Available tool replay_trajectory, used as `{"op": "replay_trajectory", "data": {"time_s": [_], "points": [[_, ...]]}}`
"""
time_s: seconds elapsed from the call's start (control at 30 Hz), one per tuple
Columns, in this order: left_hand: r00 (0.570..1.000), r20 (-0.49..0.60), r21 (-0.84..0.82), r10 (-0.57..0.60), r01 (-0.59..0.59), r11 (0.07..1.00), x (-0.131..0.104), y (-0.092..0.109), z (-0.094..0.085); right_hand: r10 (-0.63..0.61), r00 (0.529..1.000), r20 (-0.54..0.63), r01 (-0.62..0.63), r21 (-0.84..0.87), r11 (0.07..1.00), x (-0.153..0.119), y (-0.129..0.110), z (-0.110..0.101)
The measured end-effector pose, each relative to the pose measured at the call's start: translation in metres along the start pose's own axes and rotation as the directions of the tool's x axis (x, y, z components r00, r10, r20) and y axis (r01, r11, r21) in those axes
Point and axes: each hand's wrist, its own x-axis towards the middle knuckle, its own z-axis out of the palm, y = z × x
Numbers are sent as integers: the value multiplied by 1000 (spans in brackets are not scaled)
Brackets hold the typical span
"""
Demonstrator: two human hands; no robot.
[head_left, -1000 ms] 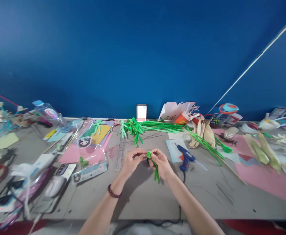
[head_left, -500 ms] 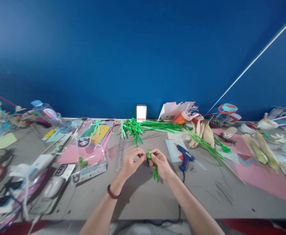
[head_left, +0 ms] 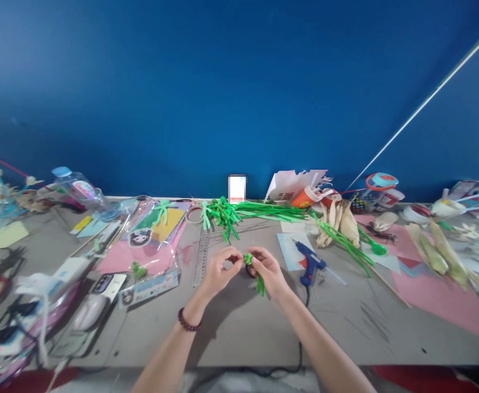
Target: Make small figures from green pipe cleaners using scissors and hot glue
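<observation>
My right hand (head_left: 267, 272) is closed around a small bundle of green pipe cleaners (head_left: 248, 258). A curled green knot shows at its fingertips, and the loose ends hang below the palm. My left hand (head_left: 225, 270), with a dark bead bracelet on its wrist, is pinched at the left edge of that knot. Whatever lies between its thumb and forefinger is too small to make out. Past the hands lies a pile of bent green pipe cleaners (head_left: 223, 215), beside long straight green pipe cleaners (head_left: 272, 210).
A blue glue gun (head_left: 313, 266) lies right of my hands, its cord running to the table's front edge. A clear ruler (head_left: 201, 256), pink sheets in a plastic bag (head_left: 120, 256) and a phone (head_left: 110, 284) lie left. Dried husks (head_left: 349, 225) and paper cups (head_left: 302, 197) stand back right.
The fingers of both hands have shifted slightly at the green knot. The hanging pipe cleaner ends sit a little higher. Nothing else on the table has moved.
</observation>
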Motion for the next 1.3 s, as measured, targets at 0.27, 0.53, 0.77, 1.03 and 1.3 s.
{"op": "replay_trajectory", "data": {"time_s": [0.27,0.53,0.77,1.03,1.3], "points": [[1000,0,1,5,-5,1000,1,7,1,-59,996,-63,55,-53,997,0,-1,3],[998,22,20,51,-51,998,0,10,1,-71,997,-26,69,-62,996,1,2,-1],[996,85,61,26,-31,998,1,11,-1,-83,996,-29,79,-132,988,2,-3,-1],[997,26,-32,-68,69,997,1,15,2,-55,995,-85,52,-30,998,2,0,0],[988,51,-302,-148,156,940,0,5,2,131,988,87,-152,310,939,-1,-1,1]]}}
